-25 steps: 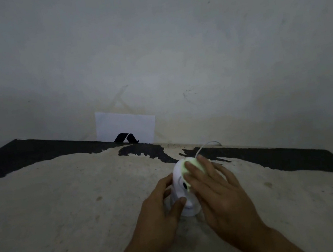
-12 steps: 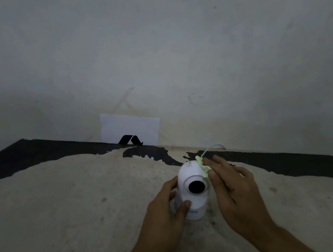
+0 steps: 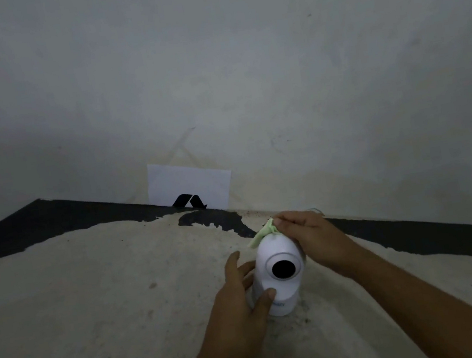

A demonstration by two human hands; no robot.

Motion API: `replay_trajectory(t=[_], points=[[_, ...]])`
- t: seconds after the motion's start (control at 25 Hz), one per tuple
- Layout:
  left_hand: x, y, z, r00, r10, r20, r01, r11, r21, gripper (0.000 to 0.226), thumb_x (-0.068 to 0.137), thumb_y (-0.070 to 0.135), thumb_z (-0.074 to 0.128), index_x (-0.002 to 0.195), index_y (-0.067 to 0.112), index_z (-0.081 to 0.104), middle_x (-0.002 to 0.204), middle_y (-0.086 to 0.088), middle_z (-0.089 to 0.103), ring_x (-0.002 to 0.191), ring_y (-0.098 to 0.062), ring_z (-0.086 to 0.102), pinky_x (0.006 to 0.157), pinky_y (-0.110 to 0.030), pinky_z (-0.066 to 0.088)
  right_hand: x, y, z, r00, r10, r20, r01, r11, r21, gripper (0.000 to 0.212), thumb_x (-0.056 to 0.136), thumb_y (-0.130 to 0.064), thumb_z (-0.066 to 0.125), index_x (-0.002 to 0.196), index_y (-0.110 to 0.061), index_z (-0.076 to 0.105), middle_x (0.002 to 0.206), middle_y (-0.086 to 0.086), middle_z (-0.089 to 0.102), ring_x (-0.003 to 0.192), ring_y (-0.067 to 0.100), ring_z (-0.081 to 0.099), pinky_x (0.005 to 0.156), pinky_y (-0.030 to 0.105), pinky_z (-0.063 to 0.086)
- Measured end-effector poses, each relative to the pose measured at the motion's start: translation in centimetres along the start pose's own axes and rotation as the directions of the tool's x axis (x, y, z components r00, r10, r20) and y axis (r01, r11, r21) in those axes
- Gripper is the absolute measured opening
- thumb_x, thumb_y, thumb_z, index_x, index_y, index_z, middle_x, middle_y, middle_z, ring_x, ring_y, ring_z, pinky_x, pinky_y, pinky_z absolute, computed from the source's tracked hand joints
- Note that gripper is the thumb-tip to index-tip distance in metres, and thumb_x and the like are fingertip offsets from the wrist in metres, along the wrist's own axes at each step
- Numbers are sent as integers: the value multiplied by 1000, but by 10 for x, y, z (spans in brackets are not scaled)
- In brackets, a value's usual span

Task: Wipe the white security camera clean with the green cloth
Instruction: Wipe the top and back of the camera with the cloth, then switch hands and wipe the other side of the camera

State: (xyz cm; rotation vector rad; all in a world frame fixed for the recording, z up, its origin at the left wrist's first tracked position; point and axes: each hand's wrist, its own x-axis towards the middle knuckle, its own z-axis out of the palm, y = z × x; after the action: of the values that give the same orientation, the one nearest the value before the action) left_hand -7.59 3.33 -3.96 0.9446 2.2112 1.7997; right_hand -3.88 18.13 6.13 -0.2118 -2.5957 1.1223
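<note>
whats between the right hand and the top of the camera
The green cloth, pinched by the right hand against the camera top, in the head view.

Security camera (image 3: 278,267) showing smooth white plastic, glossy black lens; green cloth (image 3: 262,233) looking soft; tabletop (image 3: 92,292) showing rough, peeling paint.

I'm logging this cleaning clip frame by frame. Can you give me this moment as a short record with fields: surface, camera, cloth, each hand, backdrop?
surface: worn pale tabletop with dark patches
camera: white security camera upright, dark lens facing the viewer
cloth: green cloth bunched on the camera's top rear
left hand: left hand gripping the camera's base, thumb on its front
right hand: right hand pinching the cloth against the camera's top
backdrop: white card with a black mark, leaning against the wall
</note>
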Motion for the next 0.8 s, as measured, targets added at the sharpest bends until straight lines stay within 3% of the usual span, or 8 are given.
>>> replay_trajectory(t=[0.08, 0.2, 0.28, 0.4, 0.56, 0.68, 0.8], points=[[0, -1, 0, 1000, -11, 5, 11, 999, -41, 89, 82, 41, 62, 146, 25, 3, 146, 7, 40, 128, -10, 45, 97, -20, 37, 11, -8, -6, 995, 44, 85, -46, 999, 18, 23, 93, -25, 51, 85, -23, 73, 89, -5, 71, 85, 11, 65, 85, 31, 49], [1, -4, 1, 999, -7, 31, 7, 1000, -27, 93, 83, 42, 58, 146, 24, -8, 140, 9, 48, 115, 2, 47, 83, -1, 35, 11, -18, -15, 987, -4, 162, -16, 993, 118, 21, 91, -19, 54, 87, -18, 74, 86, -6, 73, 76, 2, 66, 72, 15, 49], [2, -7, 1, 1000, -18, 24, 19, 999, -26, 95, 84, 42, 59, 145, 24, -12, 137, 11, 52, 109, 7, 47, 73, 5, 33, 12, -17, -10, 979, -27, 203, 12, 997, 75, 21, 91, -20, 54, 86, -16, 74, 88, 0, 73, 81, 9, 65, 79, 23, 47], [2, -7, 2, 1000, -23, 16, 24, 1000, -17, 96, 83, 43, 60, 145, 24, -11, 135, 12, 52, 109, 8, 46, 72, 5, 31, 19, -21, -7, 971, -17, 239, 21, 1000, -16, 19, 90, -24, 56, 81, -26, 73, 88, -8, 70, 85, 11, 63, 88, 33, 45], [2, -6, 1, 1000, -8, 0, 8, 999, -40, 95, 84, 39, 61, 145, 22, -11, 136, 10, 52, 113, 3, 47, 84, -5, 33, 26, -25, -11, 969, 63, 240, -104, 981, 163, 24, 88, -12, 58, 72, -25, 71, 74, -18, 71, 71, -1, 66, 69, 13, 51], [0, -4, 1, 1000, -2, -5, 1, 999, -45, 95, 84, 38, 61, 146, 21, -11, 137, 10, 51, 119, -1, 48, 92, -16, 35, 27, -19, -5, 955, 117, 273, -140, 988, 68, 18, 90, -17, 56, 81, -25, 70, 84, -15, 68, 76, -1, 62, 70, 14, 48], [0, -4, 1, 1000, 9, 8, -9, 999, -37, 93, 86, 39, 59, 146, 19, -10, 136, 10, 52, 116, 1, 48, 89, -11, 36, 26, -16, -10, 966, 125, 228, -186, 945, 270, 19, 89, -10, 55, 82, -16, 71, 78, -7, 73, 72, 5, 67, 64, 17, 51]])
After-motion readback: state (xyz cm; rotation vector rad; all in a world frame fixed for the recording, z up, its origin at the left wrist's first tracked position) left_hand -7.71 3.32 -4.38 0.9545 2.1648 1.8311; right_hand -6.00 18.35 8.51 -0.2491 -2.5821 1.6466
